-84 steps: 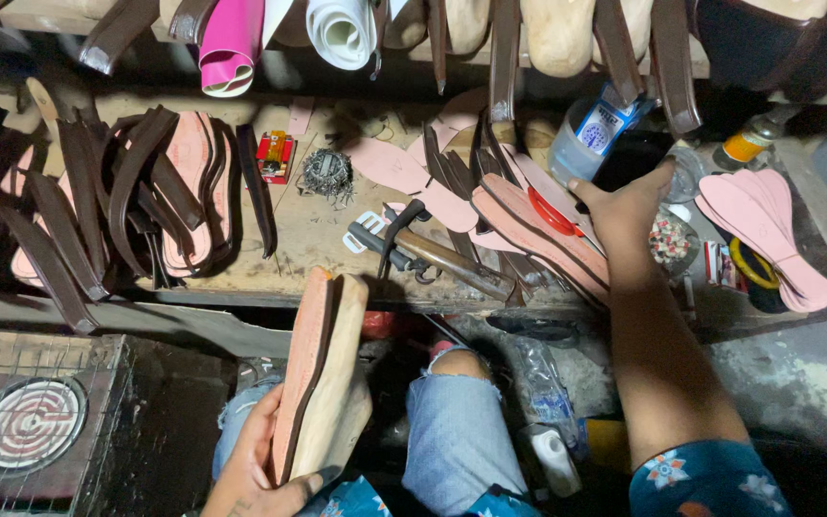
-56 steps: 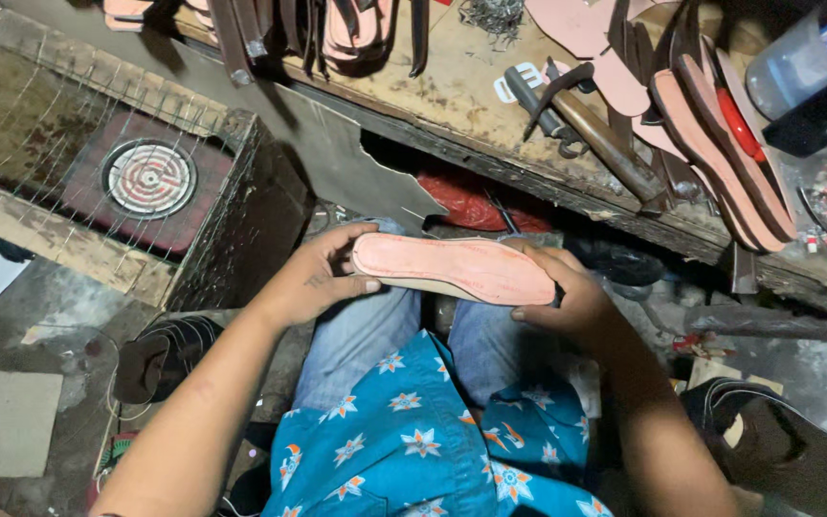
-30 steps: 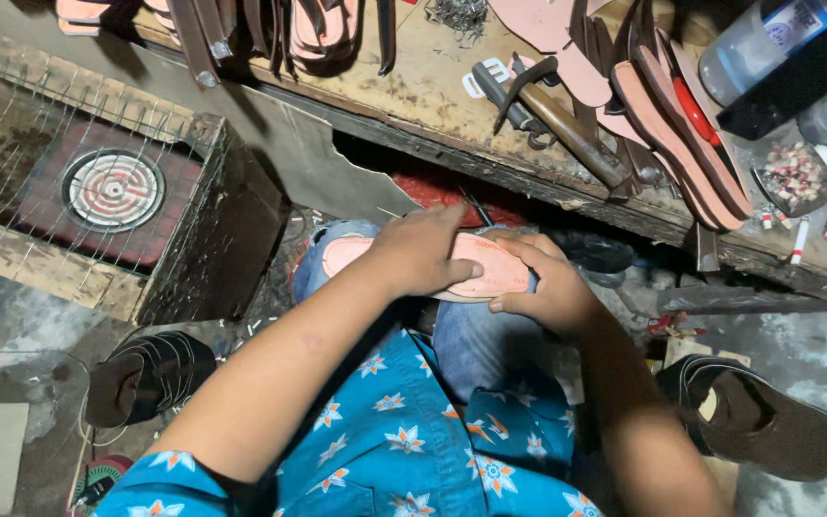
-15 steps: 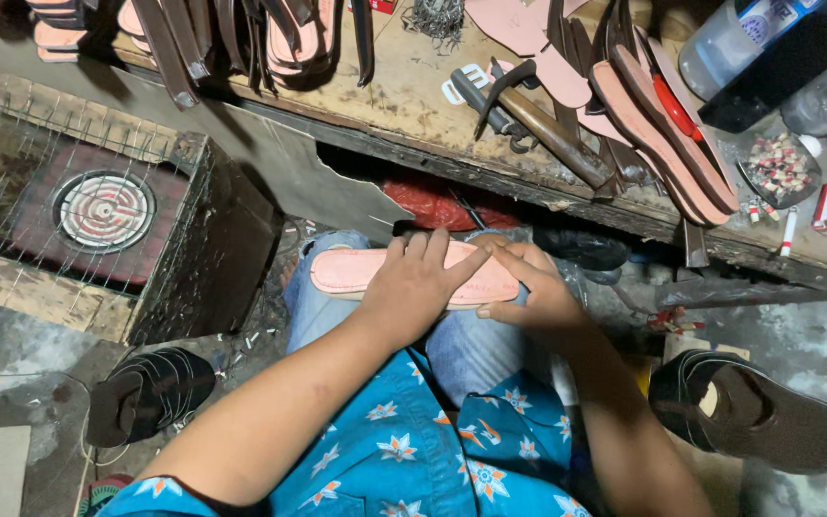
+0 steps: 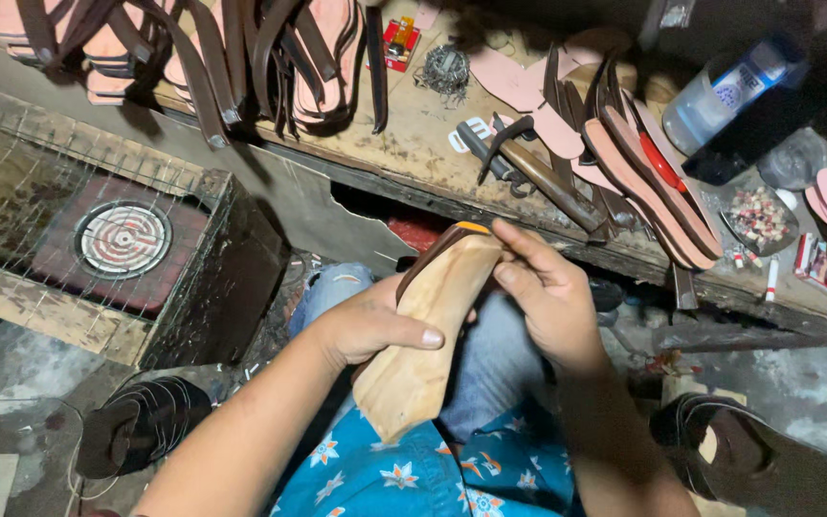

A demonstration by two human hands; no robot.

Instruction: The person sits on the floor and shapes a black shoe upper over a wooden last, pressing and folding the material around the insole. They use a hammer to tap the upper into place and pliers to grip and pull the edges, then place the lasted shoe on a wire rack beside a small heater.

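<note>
While the left hand (image 5: 375,325) wraps around the middle of the wooden shoe form (image 5: 433,335) from nine o'clock, thumb laid flat across its pale face and the other fingers curled out of sight behind, the right hand (image 5: 547,297) comes in from three o'clock and pinches the upper end of the form, forefinger stretched toward the tip at twelve o'clock. Both forearms rise from six o'clock, over blue flowered cloth and jeans. The form is held above the lap, tilted so its broad end points to six o'clock and its narrow end to one o'clock. It is light tan, smooth and rounded, with a dark brown sole layer showing along its left edge and a small orange spot at the top. At twelve o'clock from the hands lies the worn tabletop (image 5: 413,144), carrying brown straps (image 5: 241,57), pink soles (image 5: 643,182), a hammer (image 5: 528,172) and a plastic bottle (image 5: 729,96). A round coil heater (image 5: 124,239) sits at ten o'clock, and dark sandals lie on the floor at seven o'clock (image 5: 136,436) and four o'clock (image 5: 758,464).
</note>
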